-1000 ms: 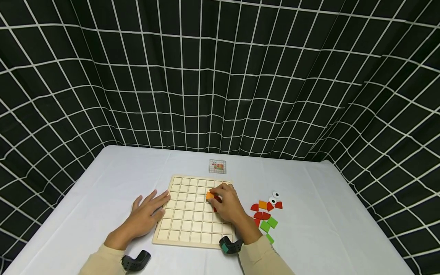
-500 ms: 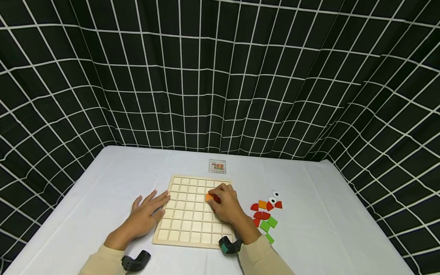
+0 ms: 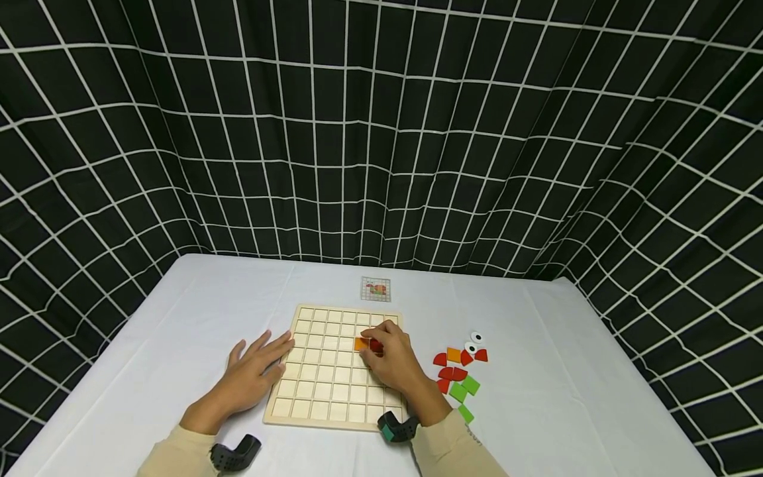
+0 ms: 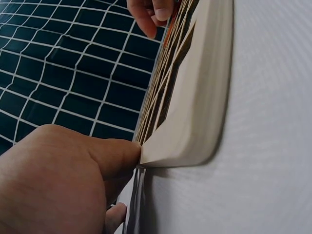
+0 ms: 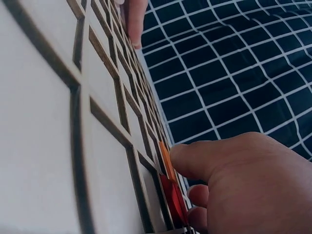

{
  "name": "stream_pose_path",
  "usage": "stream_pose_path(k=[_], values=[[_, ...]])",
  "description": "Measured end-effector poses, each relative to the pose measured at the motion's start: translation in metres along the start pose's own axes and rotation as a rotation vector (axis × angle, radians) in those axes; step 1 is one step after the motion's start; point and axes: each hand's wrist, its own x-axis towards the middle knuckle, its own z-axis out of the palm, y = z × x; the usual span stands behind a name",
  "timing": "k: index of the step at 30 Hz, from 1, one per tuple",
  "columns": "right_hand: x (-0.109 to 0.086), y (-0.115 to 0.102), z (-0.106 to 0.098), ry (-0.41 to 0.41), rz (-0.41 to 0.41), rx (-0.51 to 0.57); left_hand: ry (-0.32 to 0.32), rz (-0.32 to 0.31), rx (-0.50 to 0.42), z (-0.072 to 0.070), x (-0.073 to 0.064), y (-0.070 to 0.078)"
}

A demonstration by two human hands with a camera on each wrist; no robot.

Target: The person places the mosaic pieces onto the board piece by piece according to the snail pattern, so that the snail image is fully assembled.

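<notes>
A wooden grid board (image 3: 324,374) lies on the table. My left hand (image 3: 256,371) rests flat beside it, fingers spread and fingertips on its left edge; in the left wrist view the thumb (image 4: 117,156) touches the board's corner. Over the board's right part, my right hand (image 3: 390,354) has thumb and index finger bent about an orange square tile (image 3: 360,344), pinching it at a cell. Red tiles (image 3: 375,346) sit right beside it, partly hidden by that hand. In the right wrist view, the thumb tip meets the orange tile (image 5: 166,158), with a red tile (image 5: 173,200) alongside.
Right of the board lie loose pieces: red quarter-round tiles (image 3: 446,373), another orange square (image 3: 454,355), green tiles (image 3: 458,391) and two white eye discs (image 3: 471,348). A small picture card (image 3: 376,289) lies behind the board. A black gridded curtain (image 3: 369,132) hangs beyond the white table (image 3: 566,397).
The orange tile under my right fingers has shifted slightly toward me and left, and now looks flat in its cell. My left hand has stayed still.
</notes>
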Motion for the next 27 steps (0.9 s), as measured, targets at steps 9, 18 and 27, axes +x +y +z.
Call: stream_pose_path(k=[9, 18, 27], values=[[-0.001, -0.004, -0.005, 0.043, -0.039, 0.061, -0.004, -0.006, -0.003, -0.001, -0.001, -0.001], [-0.007, -0.012, -0.036, 0.110, -0.015, 0.087, -0.004, 0.005, 0.004, -0.001, 0.001, -0.001], [-0.018, -0.008, -0.068, 0.183, -0.037, 0.018, -0.005, -0.002, 0.008, 0.000, 0.000, -0.003]])
